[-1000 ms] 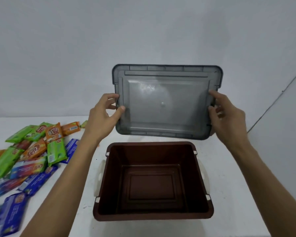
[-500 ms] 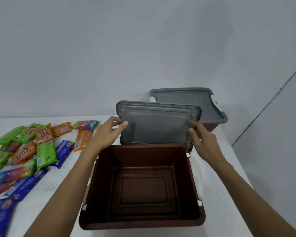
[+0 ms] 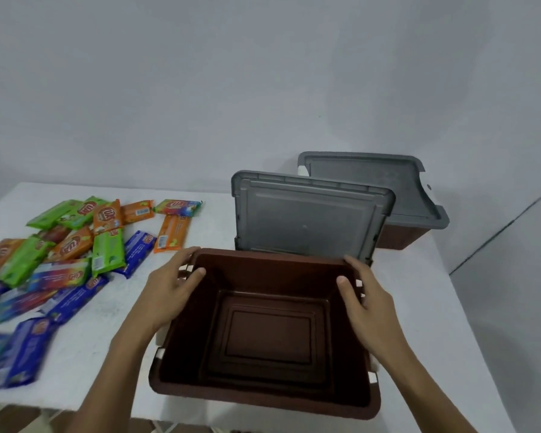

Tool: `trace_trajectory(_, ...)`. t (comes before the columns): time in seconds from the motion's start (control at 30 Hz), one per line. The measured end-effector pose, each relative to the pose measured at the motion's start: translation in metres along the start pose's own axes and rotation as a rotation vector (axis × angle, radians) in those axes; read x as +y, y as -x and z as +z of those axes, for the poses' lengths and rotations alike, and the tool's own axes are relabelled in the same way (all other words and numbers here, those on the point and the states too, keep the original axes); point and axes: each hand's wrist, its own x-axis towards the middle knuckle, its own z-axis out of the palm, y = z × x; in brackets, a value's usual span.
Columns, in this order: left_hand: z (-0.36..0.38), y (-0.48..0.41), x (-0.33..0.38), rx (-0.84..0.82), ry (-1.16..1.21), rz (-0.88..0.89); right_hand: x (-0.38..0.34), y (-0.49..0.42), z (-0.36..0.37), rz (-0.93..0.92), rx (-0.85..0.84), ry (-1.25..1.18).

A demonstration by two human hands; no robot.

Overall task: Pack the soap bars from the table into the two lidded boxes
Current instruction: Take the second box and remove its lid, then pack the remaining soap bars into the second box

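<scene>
- The open brown box (image 3: pixel 272 273) stood on the white table (image 3: pixel 107 345), close to the front edge and a little right of the middle. Nothing lay inside it.
- The left hand (image 3: pixel 169 289) held the left rim of this box near the far corner. The thumb was inside the wall and the fingers were curled over the outside.
- The right hand (image 3: pixel 366 295) held the right rim in the same way, with the thumb inside and the fingers outside.
- The grey lid (image 3: pixel 306 223) stood tilted just behind the far wall of the open brown box, with its inner side toward the camera. No hand touched it. I could not tell whether it leaned on the thing behind it.
- The second box (image 3: pixel 400 239) was at the far right corner of the table, partly hidden by the grey lid, with its own grey cover on top.
- The soap bars (image 3: pixel 69 248) lay in a loose heap on the left part of the table, well apart from both boxes. Their wrappers were green, orange and blue, and some overlapped one another.
- The bars nearest the front left edge looked blurred.
</scene>
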Motion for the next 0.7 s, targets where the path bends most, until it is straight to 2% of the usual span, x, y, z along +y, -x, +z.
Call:
trace_trajectory(0.27,-0.035,0.012,-0.038,0.052,0.08,-0.051,-0.021,0.003,0.046,0.004,-0.08,0.073)
trace_trajectory(0.33,-0.044,0.013,-0.045,0.035,0.091,-0.062,-0.024,0.005,0.057,-0.014,-0.06,0.237)
trace_trajectory(0.43,-0.06,0.009,-0.059,0.008,0.177,-0.085,-0.044,0.004,0.07,-0.192,0.115,0.565)
trace_trajectory(0.5,-0.073,0.001,-0.073,0.024,0.172,-0.093,-0.067,-0.006,0.084,-0.326,0.16,0.568)
trace_trajectory(0.7,-0.113,-0.047,-0.129,0.097,-0.125,-0.12,-0.136,-0.07,0.17,-0.19,-0.179,0.342)
